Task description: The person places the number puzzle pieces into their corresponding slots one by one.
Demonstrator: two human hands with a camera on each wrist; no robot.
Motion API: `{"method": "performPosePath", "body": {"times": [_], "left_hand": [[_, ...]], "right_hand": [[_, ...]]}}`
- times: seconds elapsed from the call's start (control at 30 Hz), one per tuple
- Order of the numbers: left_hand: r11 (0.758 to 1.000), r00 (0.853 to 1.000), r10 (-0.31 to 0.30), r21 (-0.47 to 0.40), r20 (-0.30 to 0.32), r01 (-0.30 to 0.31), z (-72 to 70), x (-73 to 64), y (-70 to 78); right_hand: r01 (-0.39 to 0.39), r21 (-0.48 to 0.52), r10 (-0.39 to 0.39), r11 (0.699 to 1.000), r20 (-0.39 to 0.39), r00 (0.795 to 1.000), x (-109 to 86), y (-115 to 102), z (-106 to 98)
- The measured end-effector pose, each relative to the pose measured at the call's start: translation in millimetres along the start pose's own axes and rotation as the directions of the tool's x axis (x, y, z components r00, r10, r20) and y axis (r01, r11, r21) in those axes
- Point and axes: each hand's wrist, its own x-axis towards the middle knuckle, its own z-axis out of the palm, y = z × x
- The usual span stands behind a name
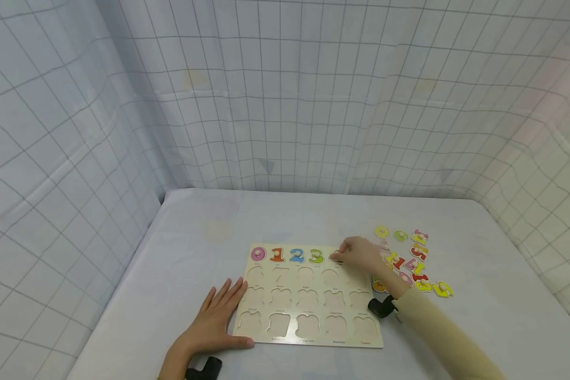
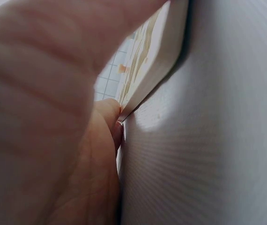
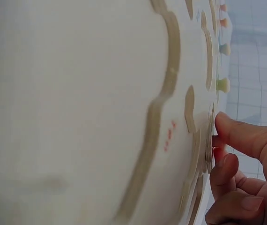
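Note:
A pale wooden number board [image 1: 292,281] lies flat on the table, with knobbed number pieces 0 [image 1: 258,254], 1 [image 1: 277,255], 2 [image 1: 296,256] and 3 [image 1: 316,256] set in its top row. At the last slot of that row, my right hand [image 1: 363,255] pinches a number piece [image 3: 209,150] by its knob between thumb and finger. The piece is seen edge-on in the right wrist view, so its digit cannot be read. My left hand [image 1: 214,319] rests with spread fingers along the board's left edge, thumb near the lower left corner.
Loose number pieces lie scattered right of the board, among them a green 6 [image 1: 401,236], a red 15 [image 1: 418,252] and a yellow 5 [image 1: 442,289]. My right forearm [image 1: 444,332] partly covers that group. White gridded cloth [image 1: 294,105] surrounds the table [image 1: 204,227].

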Motion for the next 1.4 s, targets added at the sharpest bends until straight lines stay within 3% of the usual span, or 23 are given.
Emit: {"method": "performPosePath", "body": {"times": [0.27, 1.4], "left_hand": [[1.0, 1.0, 0.0, 0.005, -0.005, 0.0, -2.6, -0.1, 1.9], [1.0, 1.0, -0.005, 0.004, 0.004, 0.005, -0.9, 0.2, 2.1]], "right_hand": [[-0.001, -0.011, 0.002, 1.0, 0.002, 1.0, -0.7, -11.3, 1.3], [-0.037, 0.014, 0.037, 0.999, 0.045, 0.998, -3.2, -8.5, 1.5]]}}
